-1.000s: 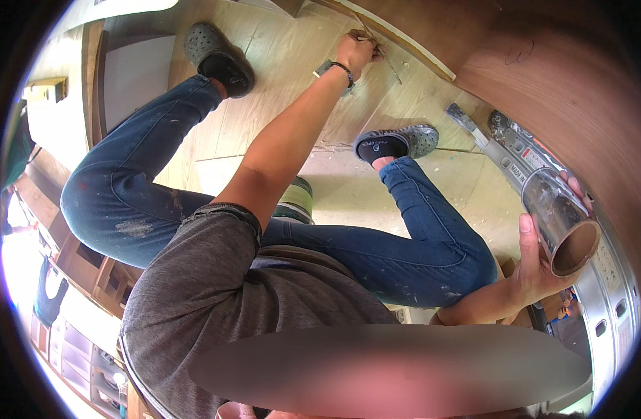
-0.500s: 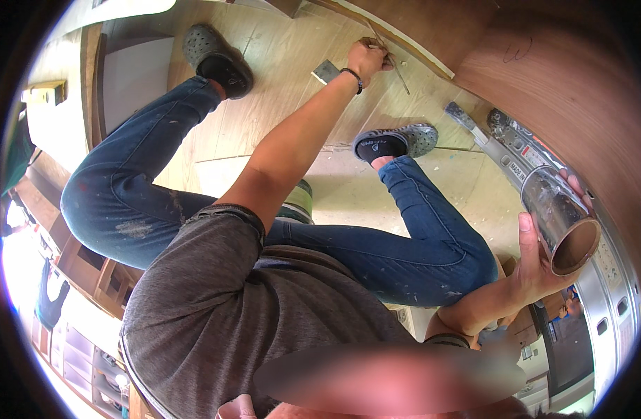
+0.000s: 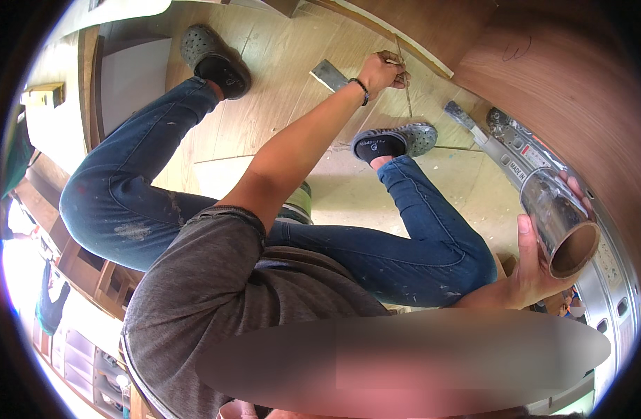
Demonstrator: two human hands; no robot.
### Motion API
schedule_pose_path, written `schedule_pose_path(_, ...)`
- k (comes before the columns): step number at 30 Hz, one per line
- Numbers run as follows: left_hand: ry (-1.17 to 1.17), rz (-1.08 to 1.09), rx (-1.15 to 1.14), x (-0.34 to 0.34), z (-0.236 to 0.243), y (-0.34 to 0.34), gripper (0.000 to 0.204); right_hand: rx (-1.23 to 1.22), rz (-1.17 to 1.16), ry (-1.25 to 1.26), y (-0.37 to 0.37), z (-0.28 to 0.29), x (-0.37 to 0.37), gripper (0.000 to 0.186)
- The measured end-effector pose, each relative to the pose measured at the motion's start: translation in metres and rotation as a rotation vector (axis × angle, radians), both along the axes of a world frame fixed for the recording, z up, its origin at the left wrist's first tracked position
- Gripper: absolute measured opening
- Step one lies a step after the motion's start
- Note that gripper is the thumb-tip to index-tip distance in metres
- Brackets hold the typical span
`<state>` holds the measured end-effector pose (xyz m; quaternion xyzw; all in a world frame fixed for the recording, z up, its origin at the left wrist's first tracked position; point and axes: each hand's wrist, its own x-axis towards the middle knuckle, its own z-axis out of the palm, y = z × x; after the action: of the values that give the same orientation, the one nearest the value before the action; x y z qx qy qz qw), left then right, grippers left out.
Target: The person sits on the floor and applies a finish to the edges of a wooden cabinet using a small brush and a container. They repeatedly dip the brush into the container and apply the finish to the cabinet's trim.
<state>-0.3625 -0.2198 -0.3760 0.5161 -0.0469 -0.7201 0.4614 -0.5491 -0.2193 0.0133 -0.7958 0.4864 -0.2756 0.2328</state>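
My left hand (image 3: 383, 72), a dark bracelet at its wrist, is closed in a pinch around a thin stick-like tool (image 3: 409, 98). One end of the tool lies against the lower edge of a wooden panel (image 3: 432, 61); its exact kind is too small to make out. Beside that wrist a flat grey rectangular piece (image 3: 329, 75) rests on the floor, partly covered by the arm. At the right, my right hand (image 3: 533, 262) grips a shiny, stained cylindrical can (image 3: 549, 202), tilted with its round brown-lined opening toward me. Its fingertips show on the can's far side.
A silver ladder (image 3: 605, 279) lies along the right side, with a paintbrush (image 3: 463, 117) by its far end. My grey clogs (image 3: 207, 47) stand wide apart on the wood-look floor (image 3: 285, 77). A round container (image 3: 297, 202) sits between my legs. Shelving (image 3: 79, 356) shows at lower left.
My left hand has shifted a little right and nearer along the panel edge. The thin tool has swung to a steeper angle. My right hand and the can stay nearly in place.
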Motion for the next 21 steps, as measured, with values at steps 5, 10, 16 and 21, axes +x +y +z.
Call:
schedule_pose_path(5, -0.229, 0.301, -0.131, 0.034, -0.012, 0.01, 0.028, -0.009, 0.033, 0.01, -0.001, 0.001, 0.003, 0.081)
schedule_pose_path(10, -0.301, 0.396, 0.003, 0.086, -0.003, 0.007, 0.028, -0.006, 0.032, 0.013, 0.002, 0.002, 0.002, 0.069)
schedule_pose_path(16, -0.36, 0.368, 0.025, 0.105, -0.008, 0.002, 0.027, -0.04, 0.022, 0.086, -0.002, 0.002, 0.002, 0.08)
schedule_pose_path(21, -0.34, 0.359, 0.024, 0.11, -0.003, -0.002, 0.021, -0.031, -0.007, 0.085, -0.001, 0.002, 0.004, 0.082)
